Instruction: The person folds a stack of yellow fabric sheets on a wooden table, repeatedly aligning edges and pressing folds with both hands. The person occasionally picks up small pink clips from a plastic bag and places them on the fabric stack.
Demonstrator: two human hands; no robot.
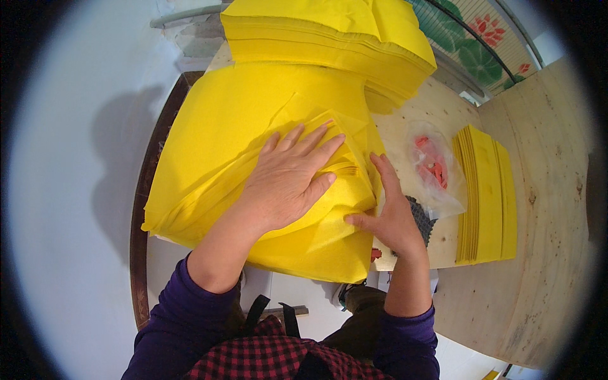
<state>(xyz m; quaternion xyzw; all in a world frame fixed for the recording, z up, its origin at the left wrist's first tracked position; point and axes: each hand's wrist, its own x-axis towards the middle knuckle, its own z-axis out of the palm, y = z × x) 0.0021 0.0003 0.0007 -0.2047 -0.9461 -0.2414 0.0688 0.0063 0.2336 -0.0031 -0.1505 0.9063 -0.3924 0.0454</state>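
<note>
Large yellow fabric sheets (221, 120) lie spread over the work table in front of me. On top of them is a partly folded yellow fabric piece (316, 221) with bunched layers and a corner pointing away from me. My left hand (288, 171) rests flat on this piece, fingers stretched out and apart. At its right edge stands my right hand (389, 212), with thumb and fingers spread and the thumb touching the cloth. Neither hand grips anything. What lies beneath the folded layers is hidden.
A thick stack of yellow fabric (323, 47) fills the far side. To the right are a clear plastic bag (437, 168) with red pieces, a dark textured item (419, 218) and a stack of folded yellow pieces (487, 196) against a wooden board (544, 190). A white wall (69, 190) stands at left.
</note>
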